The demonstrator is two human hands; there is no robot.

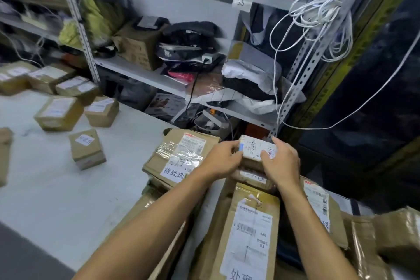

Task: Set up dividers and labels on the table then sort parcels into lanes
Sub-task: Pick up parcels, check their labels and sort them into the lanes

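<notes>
Between the two hands, a small parcel (258, 148) with a white shipping label was gripped: the left hand (223, 158) was curled round its left end, thumb on top, and the right hand (280, 158) was clasped over its right end, fingers draped across the label. Directly beneath the hands, another small box (252, 177) was seen, partly hidden by the wrists. Nearer the body, below the right forearm, a long brown parcel (250, 234) with a printed barcode label was laid lengthwise. Just left of the left hand, a flat taped carton (179, 157) bearing a handwritten white label was rested on the pale table (68, 188). Well to the left of the hands, a small upright box (87, 149) was stood alone, and farther off a cluster of labelled brown boxes (59, 112) was gathered along the table's far edge. Beyond the hands, metal shelving (145, 70) crowded with bags and cartons was seen, and above the right hand a bundle of white cable (318, 25) was hung from an upright
</notes>
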